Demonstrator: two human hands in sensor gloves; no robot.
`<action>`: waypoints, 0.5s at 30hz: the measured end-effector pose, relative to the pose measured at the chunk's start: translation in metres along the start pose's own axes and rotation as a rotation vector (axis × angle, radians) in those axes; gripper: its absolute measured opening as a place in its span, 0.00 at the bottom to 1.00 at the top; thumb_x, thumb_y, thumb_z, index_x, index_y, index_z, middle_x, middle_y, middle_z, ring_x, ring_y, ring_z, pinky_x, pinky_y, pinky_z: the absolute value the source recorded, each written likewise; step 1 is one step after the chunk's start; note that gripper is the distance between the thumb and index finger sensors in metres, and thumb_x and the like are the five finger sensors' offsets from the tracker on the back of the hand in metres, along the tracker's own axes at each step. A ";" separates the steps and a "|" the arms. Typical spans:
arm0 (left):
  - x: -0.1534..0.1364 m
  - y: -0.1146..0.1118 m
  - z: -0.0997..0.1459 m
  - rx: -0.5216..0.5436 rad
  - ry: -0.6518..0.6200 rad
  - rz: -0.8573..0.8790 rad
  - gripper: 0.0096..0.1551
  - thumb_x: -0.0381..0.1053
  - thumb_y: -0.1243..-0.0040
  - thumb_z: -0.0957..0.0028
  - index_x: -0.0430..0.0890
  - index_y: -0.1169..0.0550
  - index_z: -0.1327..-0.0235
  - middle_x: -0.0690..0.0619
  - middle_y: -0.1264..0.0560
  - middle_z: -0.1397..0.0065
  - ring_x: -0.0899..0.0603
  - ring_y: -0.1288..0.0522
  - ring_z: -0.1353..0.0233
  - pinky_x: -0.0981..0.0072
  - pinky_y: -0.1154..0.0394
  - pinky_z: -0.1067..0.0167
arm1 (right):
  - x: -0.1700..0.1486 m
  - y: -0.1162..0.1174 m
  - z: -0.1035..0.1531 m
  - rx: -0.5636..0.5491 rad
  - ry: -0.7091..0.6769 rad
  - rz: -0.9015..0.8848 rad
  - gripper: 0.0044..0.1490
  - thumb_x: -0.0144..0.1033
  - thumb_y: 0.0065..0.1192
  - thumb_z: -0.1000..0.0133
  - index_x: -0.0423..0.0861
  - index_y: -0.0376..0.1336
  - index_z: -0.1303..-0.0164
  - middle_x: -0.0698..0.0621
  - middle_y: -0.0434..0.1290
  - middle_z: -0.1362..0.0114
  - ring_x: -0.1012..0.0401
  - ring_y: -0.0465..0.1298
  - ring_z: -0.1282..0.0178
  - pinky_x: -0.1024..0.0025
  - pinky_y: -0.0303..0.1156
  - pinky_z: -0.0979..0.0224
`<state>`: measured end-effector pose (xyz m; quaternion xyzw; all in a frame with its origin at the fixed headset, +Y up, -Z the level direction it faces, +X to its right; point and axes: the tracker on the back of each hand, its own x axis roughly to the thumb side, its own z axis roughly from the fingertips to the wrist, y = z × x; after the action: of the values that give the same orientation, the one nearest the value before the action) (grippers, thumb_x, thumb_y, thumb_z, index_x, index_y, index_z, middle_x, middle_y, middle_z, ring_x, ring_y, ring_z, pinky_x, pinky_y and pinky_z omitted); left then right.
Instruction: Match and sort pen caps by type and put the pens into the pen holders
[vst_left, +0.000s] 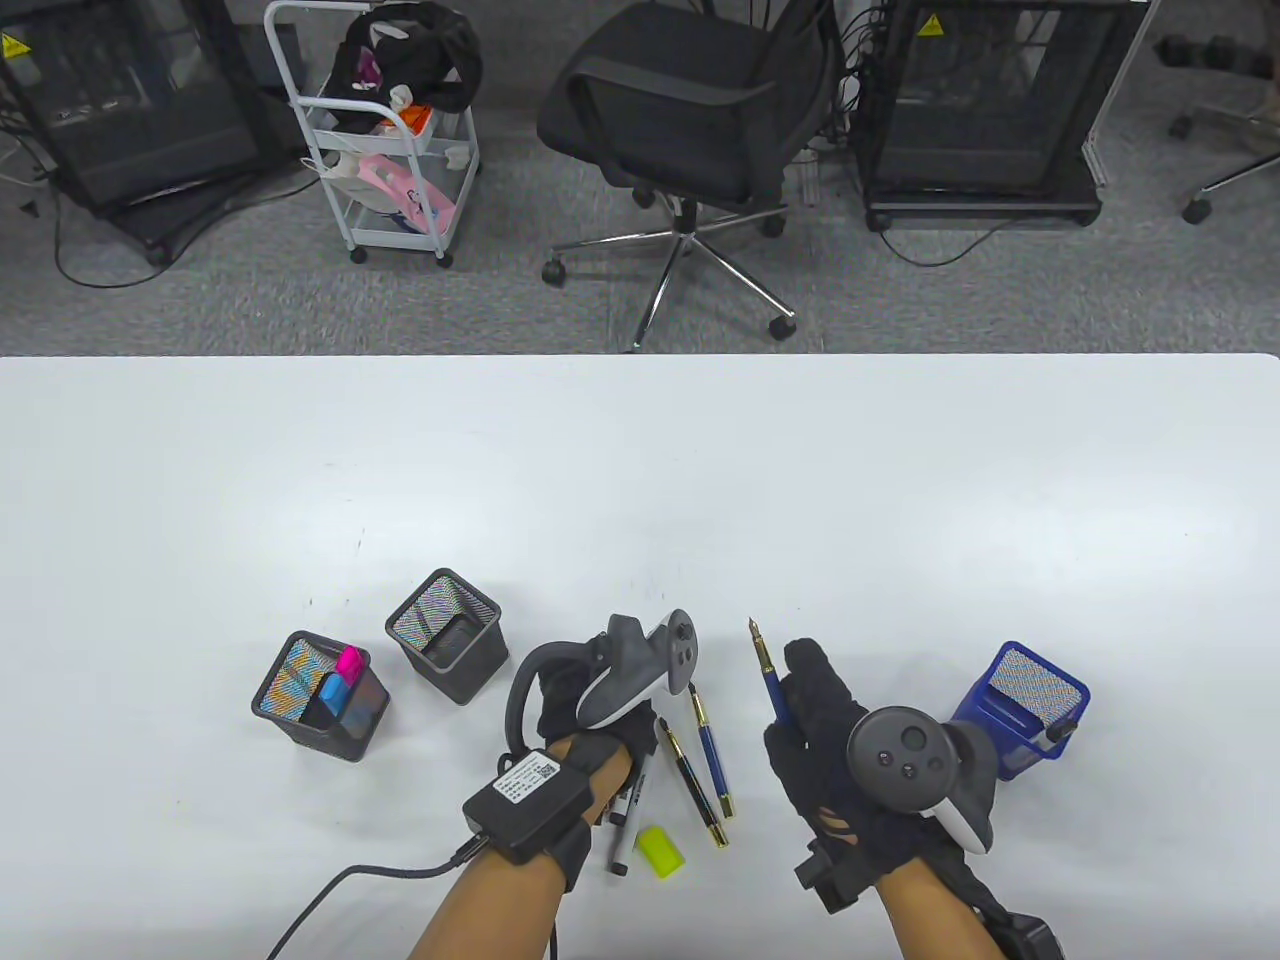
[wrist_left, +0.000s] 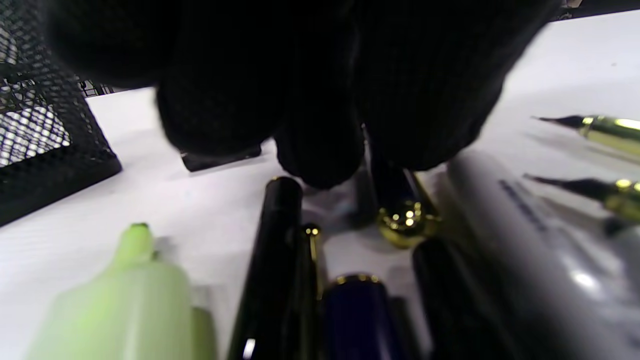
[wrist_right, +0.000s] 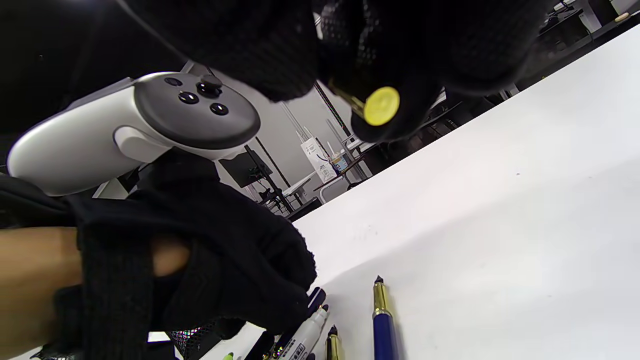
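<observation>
- Right hand (vst_left: 815, 715): a blue fountain pen (vst_left: 768, 673) is gripped in the curled fingers, its uncapped gold nib pointing away from the person. In the right wrist view the gold end of the pen (wrist_right: 381, 105) is seen enclosed by the gloved fingers (wrist_right: 420, 55).
- Left hand (vst_left: 580, 715): held palm-down over a cluster of pens on the white table (vst_left: 640, 480). In the left wrist view the fingertips (wrist_left: 320, 155) are lowered onto a blue, gold-trimmed piece (wrist_left: 400, 200); whether it is actually pinched cannot be told, since the glove hides the contact.
- Loose pens: a second blue fountain pen (vst_left: 711, 750) and a black fountain pen (vst_left: 692, 783), both uncapped, are laid side by side just right of the left hand. A white marker (vst_left: 628, 815) is partly covered by the left wrist.
- Yellow-green highlighter piece (vst_left: 660, 851): laid on the table just beside the marker's near end.
- Black mesh holder, far left (vst_left: 322, 697): a pink highlighter (vst_left: 348, 663) and a blue highlighter (vst_left: 332, 692) are stood inside.
- Second black mesh holder (vst_left: 447, 634): placed just right of the first; contents cannot be made out.
- Blue mesh holder (vst_left: 1022, 708): placed right of the right hand.
</observation>
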<state>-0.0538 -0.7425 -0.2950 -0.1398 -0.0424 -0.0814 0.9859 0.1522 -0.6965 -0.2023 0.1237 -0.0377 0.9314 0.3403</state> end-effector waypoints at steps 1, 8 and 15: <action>0.000 0.000 0.000 0.000 0.002 0.000 0.30 0.52 0.21 0.58 0.45 0.16 0.42 0.47 0.09 0.48 0.45 0.13 0.63 0.40 0.19 0.54 | 0.000 0.000 0.000 0.000 -0.001 0.005 0.51 0.34 0.73 0.49 0.34 0.45 0.25 0.34 0.69 0.33 0.49 0.83 0.45 0.54 0.80 0.44; 0.005 -0.003 -0.005 -0.002 0.015 -0.009 0.32 0.53 0.19 0.59 0.43 0.16 0.42 0.45 0.09 0.49 0.45 0.12 0.64 0.39 0.18 0.55 | 0.000 0.000 0.000 0.005 0.007 0.016 0.51 0.34 0.73 0.49 0.35 0.45 0.25 0.35 0.69 0.33 0.49 0.83 0.45 0.54 0.80 0.43; -0.002 -0.006 -0.008 -0.012 0.045 0.106 0.34 0.50 0.19 0.59 0.39 0.18 0.40 0.40 0.10 0.50 0.45 0.12 0.64 0.37 0.18 0.56 | -0.001 0.001 -0.001 0.013 0.019 0.023 0.51 0.34 0.73 0.49 0.35 0.45 0.25 0.34 0.69 0.33 0.49 0.83 0.45 0.54 0.80 0.43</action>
<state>-0.0559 -0.7500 -0.3018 -0.1460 -0.0125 -0.0326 0.9887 0.1522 -0.6978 -0.2036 0.1165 -0.0297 0.9365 0.3293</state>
